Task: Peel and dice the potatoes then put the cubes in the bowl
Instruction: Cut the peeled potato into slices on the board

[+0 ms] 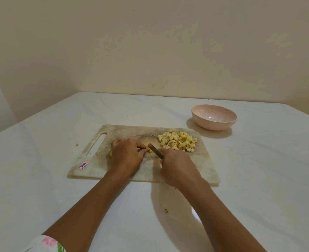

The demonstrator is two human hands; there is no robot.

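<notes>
While my floral-print sleeve point(46, 243) pokes in at the lower left corner, I'm leaning over the white tabletop point(41, 179). Far left, a tiny yellowish scrap point(76, 144) lies on the tabletop just off the board's handle end. Next comes the worn, stained, pale rectangular cutting board point(95, 171), flat on the tabletop, with its long handle slot point(97, 144) at the left end and a small red-and-blue sticker point(83, 165) on the near left corner.

Now my left grip point(126, 157): knuckles up, fingers curled down, pinning a small yellow peeled potato piece point(148, 149) to the middle of the board. Most of it hides under my fingers; only a sliver shows at the fingertips.

Right against that sliver is the dark blade of the small knife point(154, 150), slanting down onto the potato piece, tip pointing away from me. Nearer me, between my forearms, a second little yellow scrap point(166, 210) lies on the tabletop.

My right grip point(177, 168) is wrapped tight round the knife's handle, which is buried in my fist.

Further right, a heap of pale yellow potato cubes point(177, 140) sits on the board's far right part, near the blade but apart from it. And rightmost, the pale pink speckled round bowl point(214, 122) stands upright on the tabletop past the board's far right corner, not touching it.
</notes>
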